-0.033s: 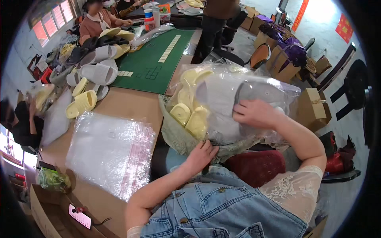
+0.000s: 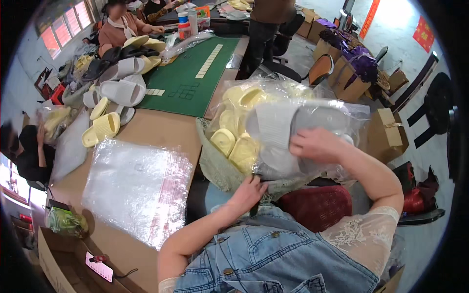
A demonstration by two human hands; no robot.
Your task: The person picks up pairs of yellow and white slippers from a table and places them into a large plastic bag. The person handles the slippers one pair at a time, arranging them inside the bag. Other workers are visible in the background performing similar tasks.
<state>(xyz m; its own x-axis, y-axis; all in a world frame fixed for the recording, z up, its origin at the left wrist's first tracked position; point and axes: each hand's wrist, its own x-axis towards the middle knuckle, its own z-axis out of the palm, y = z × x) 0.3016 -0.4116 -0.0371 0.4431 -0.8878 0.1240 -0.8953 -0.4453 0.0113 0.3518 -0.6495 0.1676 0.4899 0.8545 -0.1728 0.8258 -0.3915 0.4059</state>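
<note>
My right hand [image 2: 320, 145] is over a large clear plastic bag [image 2: 359, 111] of slippers, its curled fingers on the edge of a light grey slipper [image 2: 276, 124] with a ribbed strap. Another grey slipper [image 2: 325, 119] lies beside it, partly behind my hand. Several yellow slippers [image 2: 223, 141] fill the bag's left side. A green lacy cloth sack [image 2: 212, 163] surrounds the bag's near and left sides. My left hand [image 2: 248, 194] is closed at the sack's near rim, fingers bent over the cloth.
On the table to the left lies a stack of clear zip bags [image 2: 137, 188]. Beyond are loose slippers [image 2: 122, 92] and a green mat [image 2: 183, 80]. An open carton [image 2: 58, 263] with a phone [image 2: 99, 267] stands lower left. Co-workers are at left and far side; a red chair [image 2: 317, 207] is near me.
The light grey slipper has come up and tilted so its ribbed strap shows, with my right hand at its edge. My left hand has barely moved.
</note>
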